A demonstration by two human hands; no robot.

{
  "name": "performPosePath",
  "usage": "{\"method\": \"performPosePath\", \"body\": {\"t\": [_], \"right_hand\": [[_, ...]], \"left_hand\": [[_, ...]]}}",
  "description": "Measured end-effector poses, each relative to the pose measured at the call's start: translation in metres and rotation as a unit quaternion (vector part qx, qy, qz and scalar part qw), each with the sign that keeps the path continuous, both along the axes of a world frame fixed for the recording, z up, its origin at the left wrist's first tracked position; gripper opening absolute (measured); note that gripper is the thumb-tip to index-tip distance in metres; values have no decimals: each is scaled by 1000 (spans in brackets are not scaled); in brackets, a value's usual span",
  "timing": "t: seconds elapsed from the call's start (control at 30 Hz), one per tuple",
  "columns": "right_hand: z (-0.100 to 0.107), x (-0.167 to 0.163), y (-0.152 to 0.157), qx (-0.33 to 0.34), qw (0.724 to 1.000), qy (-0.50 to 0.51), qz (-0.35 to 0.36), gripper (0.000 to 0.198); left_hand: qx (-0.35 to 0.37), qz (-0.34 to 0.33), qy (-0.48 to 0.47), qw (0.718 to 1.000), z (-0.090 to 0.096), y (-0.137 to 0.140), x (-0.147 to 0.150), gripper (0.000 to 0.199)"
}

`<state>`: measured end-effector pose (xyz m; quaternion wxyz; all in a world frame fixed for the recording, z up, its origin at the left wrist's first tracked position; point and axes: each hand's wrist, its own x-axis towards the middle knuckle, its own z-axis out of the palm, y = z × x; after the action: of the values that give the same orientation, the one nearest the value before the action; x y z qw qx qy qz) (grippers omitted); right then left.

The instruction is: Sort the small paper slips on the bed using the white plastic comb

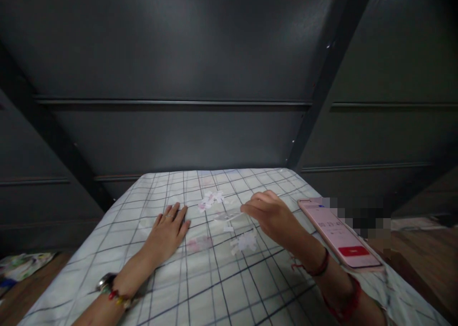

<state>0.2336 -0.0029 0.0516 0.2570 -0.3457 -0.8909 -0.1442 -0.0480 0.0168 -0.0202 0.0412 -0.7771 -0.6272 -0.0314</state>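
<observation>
My left hand [169, 226] lies flat on the checked cloth [229, 288], fingers spread, with nothing in it. My right hand [269, 215] is closed, pinching the edge of a small clear plastic bag [227, 215] between thumb and fingers. Just beyond the bag is a pile of small white paper pieces [212, 199], some with pinkish marks. Nearer to me, a second pile of white pieces [244, 242] sits below my right hand. A single white piece [228, 227] lies between the piles. To the right of my left hand rests a clear packet with pink marks [199, 244].
A pink-framed phone [339, 235], its screen lit, lies along the right side beside my right forearm. A dark panelled wall [186, 140] rises behind the cloth's far edge. Colourful material [23, 268] is low at the far left, beyond the cloth.
</observation>
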Motion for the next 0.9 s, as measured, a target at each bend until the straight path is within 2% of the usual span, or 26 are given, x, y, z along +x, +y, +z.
{"method": "performPosePath", "body": {"t": [0.13,0.3,0.4,0.53,0.7,0.83,0.9], "right_hand": [[11,15,-8,-9,1000,22,4,40],[13,17,-9,0,999,43,-5,37],[10,18,-5,-34,999,27,-6,36],[9,36,0,-93,995,25,-14,36],[5,46,6,-24,998,57,-27,33],[-6,29,11,34,996,66,-52,33],[-10,18,12,41,995,53,-73,35]], "left_hand": [[-7,2,-8,1000,2,-1,0,50],[2,-5,-16,1000,0,-1,-2,51],[9,-6,-18,1000,-2,0,-3,51],[8,-2,-16,1000,-3,1,-3,51],[9,-4,-13,1000,-3,0,-3,52],[15,-5,-8,1000,-4,1,-3,52],[14,-4,-7,1000,-3,1,-2,52]]}}
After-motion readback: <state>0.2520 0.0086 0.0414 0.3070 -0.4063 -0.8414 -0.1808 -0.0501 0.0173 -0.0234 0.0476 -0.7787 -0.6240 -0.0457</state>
